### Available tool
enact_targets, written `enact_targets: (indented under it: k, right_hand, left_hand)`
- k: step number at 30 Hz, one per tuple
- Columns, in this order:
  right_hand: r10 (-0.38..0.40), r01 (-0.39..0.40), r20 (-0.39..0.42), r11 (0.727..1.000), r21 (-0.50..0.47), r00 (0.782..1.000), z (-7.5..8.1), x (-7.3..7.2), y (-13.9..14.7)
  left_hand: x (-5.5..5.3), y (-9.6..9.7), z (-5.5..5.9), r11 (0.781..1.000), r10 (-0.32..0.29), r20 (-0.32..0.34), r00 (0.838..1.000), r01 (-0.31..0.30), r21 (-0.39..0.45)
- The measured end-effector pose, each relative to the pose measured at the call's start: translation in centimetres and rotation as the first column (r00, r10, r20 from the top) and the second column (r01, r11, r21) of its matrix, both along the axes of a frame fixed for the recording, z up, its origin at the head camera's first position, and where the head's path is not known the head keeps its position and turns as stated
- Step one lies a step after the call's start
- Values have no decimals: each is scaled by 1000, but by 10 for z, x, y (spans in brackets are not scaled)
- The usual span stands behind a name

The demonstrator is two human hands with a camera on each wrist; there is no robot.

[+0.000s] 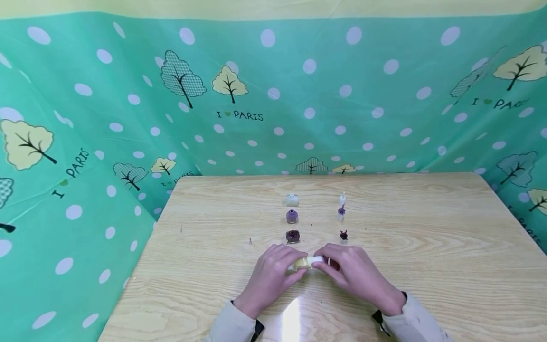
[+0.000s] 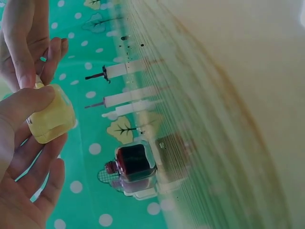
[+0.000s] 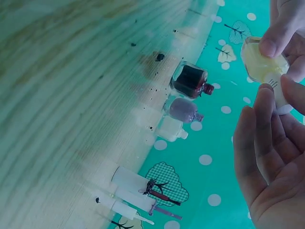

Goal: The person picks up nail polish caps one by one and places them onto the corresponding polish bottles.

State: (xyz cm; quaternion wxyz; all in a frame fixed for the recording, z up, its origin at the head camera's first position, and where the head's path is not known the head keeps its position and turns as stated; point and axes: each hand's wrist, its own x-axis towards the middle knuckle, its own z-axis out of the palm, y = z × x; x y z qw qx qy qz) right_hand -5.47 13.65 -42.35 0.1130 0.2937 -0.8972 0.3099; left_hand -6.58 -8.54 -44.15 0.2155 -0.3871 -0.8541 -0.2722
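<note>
Low over the table's near middle, a small bottle of yellow nail polish (image 1: 301, 263) lies sideways between the hands. My left hand (image 1: 270, 273) grips its glass body, the thumb pressed on the side, as the left wrist view shows the yellow bottle (image 2: 53, 117) close up. The right hand (image 1: 356, 275) pinches the white cap (image 3: 275, 91) between thumb and fingers. The cap meets the bottle's neck; whether it is screwed tight I cannot tell. Just beyond the hands stands an uncapped dark nail polish bottle (image 1: 292, 237), its brush cap (image 1: 344, 236) apart on the right.
Behind the dark bottle stand an uncapped purple bottle (image 1: 292, 217) and a whitish one (image 1: 292, 200). Their brush caps stand brush up in a right-hand row, the purple one (image 1: 341, 213) and the white one (image 1: 343, 198). Dark specks dot the wooden table (image 1: 205, 266). A green polka-dot cloth (image 1: 307, 90) hangs behind.
</note>
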Motion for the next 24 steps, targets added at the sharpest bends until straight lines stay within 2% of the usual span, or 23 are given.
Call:
enact_targets:
  k: [8,16,24]
  right_hand:
    - [-45,45,10,999,5,999,0,2,-2]
    - [-36,38,60,999,-27,998,0,2,-4]
    - [-32,35,74,999,-37,997,0,3,-4]
  left_hand:
    - [1,1,1,999,13,-14,1000,-14,-31]
    - [2,2,1,998,54,21,998,-54,-25]
    - [5,2,5,996,83,66,994,-81,-31]
